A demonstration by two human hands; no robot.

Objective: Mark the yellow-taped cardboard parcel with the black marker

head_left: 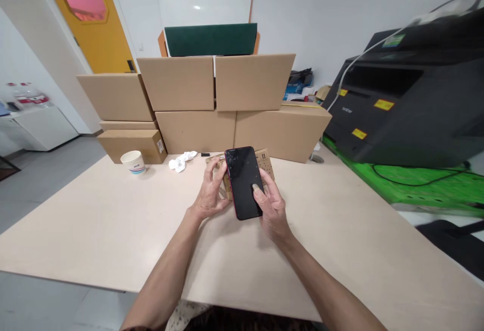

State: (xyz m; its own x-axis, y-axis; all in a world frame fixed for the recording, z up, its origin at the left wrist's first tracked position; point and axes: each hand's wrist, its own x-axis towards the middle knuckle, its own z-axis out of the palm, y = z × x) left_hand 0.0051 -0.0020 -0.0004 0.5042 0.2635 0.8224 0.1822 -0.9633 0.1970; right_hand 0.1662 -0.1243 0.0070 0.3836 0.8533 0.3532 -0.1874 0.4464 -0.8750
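Phone (245, 182) above the bench (109, 220), twelve o'clock of the forearms
Left fingers (210, 168) grasp its ten-o'clock edge, right fingers (271, 184) its three-o'clock side (thumb over the dark screen).

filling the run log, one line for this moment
left hand: at phone's edge | right hand: holding red-edged black phone | behind phone: patterned brown cardboard

"brother" logo (347, 110) on dark printer (401, 124); yellow stickers (384, 104), print too small.
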